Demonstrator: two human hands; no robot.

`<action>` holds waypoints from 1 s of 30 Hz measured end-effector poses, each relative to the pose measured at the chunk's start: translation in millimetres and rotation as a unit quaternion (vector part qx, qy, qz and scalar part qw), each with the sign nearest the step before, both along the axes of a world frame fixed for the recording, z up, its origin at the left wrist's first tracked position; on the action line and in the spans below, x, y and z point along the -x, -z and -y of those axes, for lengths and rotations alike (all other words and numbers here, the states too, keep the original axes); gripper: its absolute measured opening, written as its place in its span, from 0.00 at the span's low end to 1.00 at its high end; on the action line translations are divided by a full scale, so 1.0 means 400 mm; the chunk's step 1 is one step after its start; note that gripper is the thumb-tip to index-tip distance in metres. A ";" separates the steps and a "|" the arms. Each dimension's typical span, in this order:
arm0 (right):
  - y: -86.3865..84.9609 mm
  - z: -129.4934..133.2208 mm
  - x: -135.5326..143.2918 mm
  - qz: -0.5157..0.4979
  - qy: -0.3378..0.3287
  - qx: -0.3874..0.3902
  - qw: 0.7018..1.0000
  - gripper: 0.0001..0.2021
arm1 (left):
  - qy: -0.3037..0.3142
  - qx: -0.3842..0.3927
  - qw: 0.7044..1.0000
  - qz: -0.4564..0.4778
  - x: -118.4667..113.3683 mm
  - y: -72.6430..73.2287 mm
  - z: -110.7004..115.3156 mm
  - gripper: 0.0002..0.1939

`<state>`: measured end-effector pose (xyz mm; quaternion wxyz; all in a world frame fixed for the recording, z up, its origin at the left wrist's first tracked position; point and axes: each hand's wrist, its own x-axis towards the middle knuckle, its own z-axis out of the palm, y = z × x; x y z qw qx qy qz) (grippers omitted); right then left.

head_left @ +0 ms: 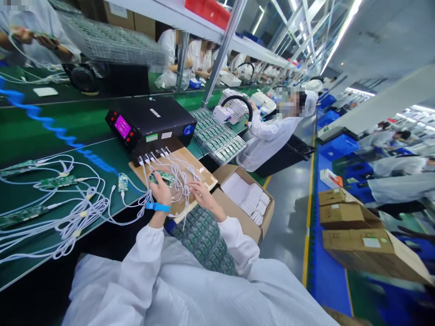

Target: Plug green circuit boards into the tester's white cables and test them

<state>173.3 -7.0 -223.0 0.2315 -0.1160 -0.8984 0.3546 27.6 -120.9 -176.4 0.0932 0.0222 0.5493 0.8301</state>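
Head view: L hand (161, 191), blue band at wrist, grasps a green PCB (165, 177) between thumb & fingers, above the brown board (176, 199), in front of the black unit (152, 124) w/ magenta screen. PCB is small, flat, tilted, w/ pale & dark components on its face; fine detail too small to read. R hand (203, 195) is just beside the white cables (181, 174), fingers part-curled; can't tell if it grips one. Cables run from the unit's front, loosely tangled. More PCBs (58, 181) w/ leads lie on the green bench (102, 158), left.
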 end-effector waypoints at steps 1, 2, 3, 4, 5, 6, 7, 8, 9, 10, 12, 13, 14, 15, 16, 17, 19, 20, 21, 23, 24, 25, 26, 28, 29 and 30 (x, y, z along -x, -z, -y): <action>-0.003 -0.006 -0.003 0.012 -0.006 -0.013 1.000 0.17 | 0.013 -0.024 0.999 0.035 0.009 -0.010 0.012 0.20; -0.009 -0.011 -0.007 0.022 -0.012 -0.026 0.999 0.18 | 0.057 -0.042 0.995 0.066 0.012 -0.022 0.028 0.19; -0.021 -0.012 -0.012 0.029 -0.015 -0.039 0.999 0.18 | 0.129 -0.051 0.986 0.096 0.010 -0.035 0.046 0.18; -0.037 -0.009 -0.018 0.031 -0.015 -0.048 0.998 0.18 | 0.208 -0.049 0.969 0.123 0.001 -0.049 0.067 0.18; -0.058 -0.001 -0.025 0.024 0.001 -0.048 0.999 0.18 | 0.285 -0.036 0.947 0.146 -0.014 -0.062 0.089 0.18; -0.083 0.012 -0.032 0.012 0.027 -0.036 0.999 0.19 | 0.351 -0.014 0.922 0.162 -0.034 -0.074 0.111 0.19; -0.110 0.030 -0.041 0.001 0.055 -0.010 0.998 0.20 | 0.408 0.013 0.897 0.167 -0.056 -0.085 0.134 0.21; -0.137 0.052 -0.050 -0.001 0.066 0.029 0.997 0.22 | 0.459 0.042 0.872 0.164 -0.079 -0.093 0.154 0.26; -0.162 0.077 -0.061 0.007 0.054 0.070 0.996 0.23 | 0.501 0.070 0.849 0.154 -0.101 -0.098 0.173 0.33; -0.183 0.103 -0.072 0.019 0.027 0.105 0.994 0.23 | 0.536 0.094 0.827 0.143 -0.120 -0.101 0.189 0.39; -0.204 0.155 -0.097 0.042 -0.035 0.152 0.987 0.21 | 0.584 0.134 0.790 0.128 -0.149 -0.098 0.214 0.45; -0.202 0.181 -0.109 0.050 -0.052 0.176 0.982 0.20 | 0.600 0.151 0.776 0.124 -0.159 -0.093 0.225 0.46; -0.193 0.207 -0.122 0.053 -0.055 0.205 0.976 0.19 | 0.611 0.168 0.764 0.123 -0.165 -0.087 0.235 0.47; -0.177 0.232 -0.134 0.054 -0.045 0.239 0.968 0.19 | 0.620 0.183 0.753 0.124 -0.169 -0.080 0.246 0.47; -0.156 0.259 -0.145 0.052 -0.027 0.274 0.960 0.19 | 0.627 0.197 0.743 0.126 -0.170 -0.072 0.259 0.49; -0.130 0.287 -0.156 0.051 -0.005 0.304 0.951 0.19 | 0.636 0.212 0.731 0.129 -0.170 -0.063 0.273 0.51; -0.074 0.344 -0.174 0.049 0.043 0.342 0.937 0.19 | 0.653 0.240 0.705 0.139 -0.167 -0.043 0.303 0.55; -0.045 0.373 -0.180 0.049 0.069 0.360 0.929 0.19 | 0.662 0.253 0.691 0.143 -0.165 -0.031 0.319 0.56; -0.017 0.401 -0.185 0.044 0.089 0.386 0.917 0.20 | 0.669 0.266 0.679 0.145 -0.163 -0.018 0.334 0.56; 0.036 0.449 -0.190 0.026 0.110 0.453 0.884 0.22 | 0.673 0.289 0.666 0.144 -0.164 0.007 0.358 0.52; 0.060 0.468 -0.192 0.017 0.112 0.489 0.865 0.24 | 0.670 0.301 0.664 0.142 -0.166 0.019 0.368 0.50; 0.084 0.482 -0.194 0.013 0.111 0.523 0.845 0.25 | 0.665 0.315 0.663 0.137 -0.168 0.029 0.375 0.49; 0.107 0.493 -0.198 0.014 0.108 0.556 0.824 0.26 | 0.657 0.333 0.664 0.131 -0.171 0.037 0.381 0.49; 0.158 0.501 -0.214 0.033 0.107 0.617 0.779 0.26 | 0.635 0.371 0.668 0.116 -0.174 0.047 0.391 0.48; 0.186 0.498 -0.227 0.044 0.117 0.642 0.757 0.25 | 0.624 0.388 0.669 0.110 -0.172 0.048 0.396 0.48; 0.217 0.492 -0.244 0.058 0.137 0.662 0.734 0.24 | 0.613 0.403 0.671 0.106 -0.167 0.047 0.402 0.47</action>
